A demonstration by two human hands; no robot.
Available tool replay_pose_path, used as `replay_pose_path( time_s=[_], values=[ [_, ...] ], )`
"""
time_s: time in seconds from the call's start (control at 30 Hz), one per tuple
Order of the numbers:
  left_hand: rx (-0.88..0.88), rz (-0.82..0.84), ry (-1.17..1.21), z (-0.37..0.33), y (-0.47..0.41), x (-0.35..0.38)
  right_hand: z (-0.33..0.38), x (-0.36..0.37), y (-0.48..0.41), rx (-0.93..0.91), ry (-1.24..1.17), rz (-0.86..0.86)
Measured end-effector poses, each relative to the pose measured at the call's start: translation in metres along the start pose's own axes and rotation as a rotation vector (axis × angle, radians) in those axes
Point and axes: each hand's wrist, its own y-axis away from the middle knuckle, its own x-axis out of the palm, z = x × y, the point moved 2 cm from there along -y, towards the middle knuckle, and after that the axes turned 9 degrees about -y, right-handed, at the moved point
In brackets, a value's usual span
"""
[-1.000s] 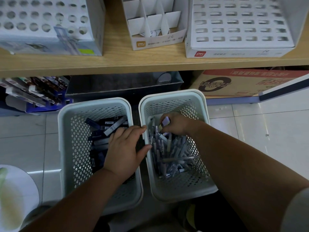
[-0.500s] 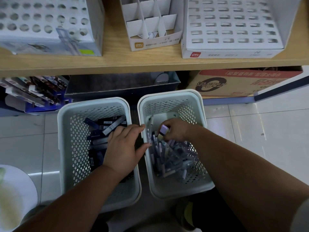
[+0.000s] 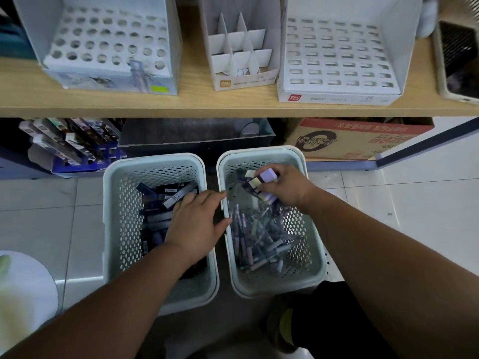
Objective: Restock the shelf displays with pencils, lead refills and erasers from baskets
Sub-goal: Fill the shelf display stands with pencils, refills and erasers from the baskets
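On the wooden shelf we saw three white display boxes, and going from the left the first was a box with round holes, its holes unfilled. Beside it stood a small divided box with cardboard partitions, then a wide box with slotted holes. Below the shelf, at the far left, a blue rack of packaged pens leaned back.

Down on the tiled floor two pale perforated baskets sat side by side, nearly touching. We found the left basket holding dark, flat lead refill cases, some printed with grade letters. Our left hand lay palm down over its right rim, fingers spread and loose, gripping nothing, the thumb reaching toward the neighbouring basket.

We saw the right basket filled with a heap of pale purple and grey pencils. Our right hand hovered above its far end, fingers closed around several small erasers, lilac and cream blocks with dark sleeves, raised clear of the pencil pile. Behind it, under the shelf, stood a cardboard carton with red print.
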Motion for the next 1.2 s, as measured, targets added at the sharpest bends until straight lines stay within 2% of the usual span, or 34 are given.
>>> replay_pose_path(
  time_s=[0.17,0.33,0.43,0.6,0.7,0.77,0.83,0.9,1.0,1.1,1.2],
  values=[
    [-0.006,0.045,0.038,-0.002,0.004,-0.010,0.016,-0.012,0.014,0.026,-0.169,-0.038],
    [-0.047,-0.036,0.156,-0.002,0.008,-0.023,0.026,-0.011,0.031,0.032,-0.185,0.045],
    [-0.115,-0.059,0.324,-0.005,0.008,-0.037,0.031,-0.006,0.040,0.053,-0.207,0.151],
    [-0.134,0.149,0.852,-0.002,0.017,-0.059,0.061,0.032,0.050,0.074,-0.329,0.428],
    [-0.181,0.112,0.923,0.022,0.029,-0.073,0.076,0.066,0.051,0.080,-0.351,0.513],
    [-0.270,0.066,0.931,0.046,0.041,-0.075,0.076,0.095,0.048,0.100,-0.305,0.559],
    [-0.374,0.094,0.963,0.075,0.054,-0.070,0.071,0.129,0.042,0.123,-0.242,0.558],
    [-0.463,0.099,0.939,0.101,0.067,-0.062,0.061,0.163,0.032,0.149,-0.201,0.531],
    [-0.534,-0.132,0.712,0.127,0.084,-0.054,0.040,0.200,0.015,0.187,-0.148,0.491],
    [-0.407,-0.369,0.356,0.128,0.094,-0.053,0.028,0.218,0.007,0.262,-0.195,0.481],
    [-0.388,-0.558,0.300,0.134,0.098,-0.053,0.019,0.220,0.004,0.277,-0.312,0.442]
  ],
)
